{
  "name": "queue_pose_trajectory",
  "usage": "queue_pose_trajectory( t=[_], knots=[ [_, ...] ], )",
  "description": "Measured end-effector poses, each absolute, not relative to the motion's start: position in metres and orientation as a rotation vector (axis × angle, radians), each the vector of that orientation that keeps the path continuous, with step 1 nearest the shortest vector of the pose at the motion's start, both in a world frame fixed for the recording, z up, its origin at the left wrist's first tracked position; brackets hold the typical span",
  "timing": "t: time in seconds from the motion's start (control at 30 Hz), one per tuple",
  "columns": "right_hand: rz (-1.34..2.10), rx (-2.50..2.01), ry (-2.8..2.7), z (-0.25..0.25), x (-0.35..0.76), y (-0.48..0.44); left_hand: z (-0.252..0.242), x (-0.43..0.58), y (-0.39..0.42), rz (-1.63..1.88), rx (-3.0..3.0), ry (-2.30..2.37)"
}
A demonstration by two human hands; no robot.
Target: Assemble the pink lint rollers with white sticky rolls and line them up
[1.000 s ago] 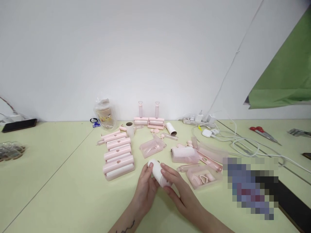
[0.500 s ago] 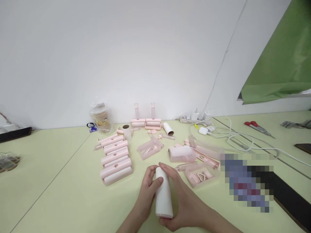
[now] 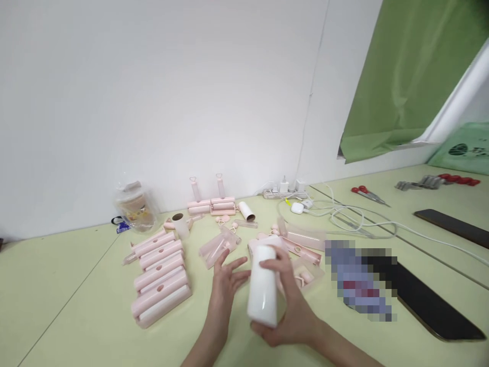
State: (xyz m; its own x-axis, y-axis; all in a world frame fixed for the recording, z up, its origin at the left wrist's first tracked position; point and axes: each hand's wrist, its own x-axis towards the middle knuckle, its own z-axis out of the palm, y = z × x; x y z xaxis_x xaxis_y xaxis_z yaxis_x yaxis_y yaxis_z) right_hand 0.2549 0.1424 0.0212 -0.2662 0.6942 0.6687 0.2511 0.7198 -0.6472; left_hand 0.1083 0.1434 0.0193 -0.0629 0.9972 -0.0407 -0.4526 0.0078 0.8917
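Observation:
My right hand (image 3: 291,306) is wrapped round a white roll (image 3: 262,285) and holds it upright above the pale green table (image 3: 76,306). Just left of the roll, my left hand (image 3: 225,285) has its fingers spread, with the fingertips close to the roll's side. A row of pink lint rollers (image 3: 160,278) lies to the left of my hands. Behind the roll lie clear pink cases (image 3: 217,247) and small pink parts (image 3: 303,278).
Two pink rollers (image 3: 210,204) stand with handles up by the wall, near a cardboard tube (image 3: 180,224) and a bagged jar (image 3: 134,206). A power strip (image 3: 284,192) with white cables, red scissors (image 3: 367,194) and a black slab (image 3: 428,300) lie to the right.
My left hand has let go of the white roll and spread its fingers; my right hand has lifted the roll more upright. The view has swung to the right.

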Motion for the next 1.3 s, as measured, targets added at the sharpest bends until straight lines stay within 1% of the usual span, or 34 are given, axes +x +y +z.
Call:
queue_pose_trajectory(
  t=[0.07,0.17,0.3,0.4,0.5,0.6,0.7,0.8,0.9,0.97,1.07,1.3],
  knots=[
    [0.299,-0.767,-1.615,0.032,0.267,0.149,0.026,0.112,0.159,1.386,1.185,1.096],
    [0.029,-0.803,-1.321,0.049,0.290,0.159,0.042,0.125,0.187,1.188,1.955,1.315],
    [-0.147,-0.769,-1.040,0.062,0.322,0.172,0.058,0.169,0.228,0.879,2.461,1.151],
    [-0.198,-0.679,-0.878,0.062,0.336,0.182,0.057,0.213,0.252,0.579,2.795,0.968],
    [-0.175,-0.670,-0.810,0.059,0.342,0.189,0.048,0.245,0.265,0.386,3.019,0.863],
    [-0.152,-0.675,-0.796,0.057,0.342,0.190,0.038,0.259,0.273,0.266,3.142,0.806],
    [-0.123,-0.681,-0.806,0.057,0.341,0.188,0.031,0.259,0.278,0.235,3.191,0.792],
    [-0.067,-0.686,-0.833,0.056,0.338,0.186,0.031,0.254,0.283,0.293,3.187,0.745],
    [-0.026,-0.675,-0.857,0.055,0.335,0.184,0.040,0.245,0.284,0.443,3.119,0.770],
    [0.028,-0.701,-0.878,0.054,0.332,0.182,0.049,0.236,0.280,0.578,3.031,0.846],
    [0.208,-0.806,-0.951,0.052,0.326,0.180,0.063,0.214,0.266,0.817,2.839,0.971],
    [0.499,-0.838,-1.156,0.048,0.307,0.174,0.078,0.150,0.216,1.398,2.163,1.221]
  ],
)
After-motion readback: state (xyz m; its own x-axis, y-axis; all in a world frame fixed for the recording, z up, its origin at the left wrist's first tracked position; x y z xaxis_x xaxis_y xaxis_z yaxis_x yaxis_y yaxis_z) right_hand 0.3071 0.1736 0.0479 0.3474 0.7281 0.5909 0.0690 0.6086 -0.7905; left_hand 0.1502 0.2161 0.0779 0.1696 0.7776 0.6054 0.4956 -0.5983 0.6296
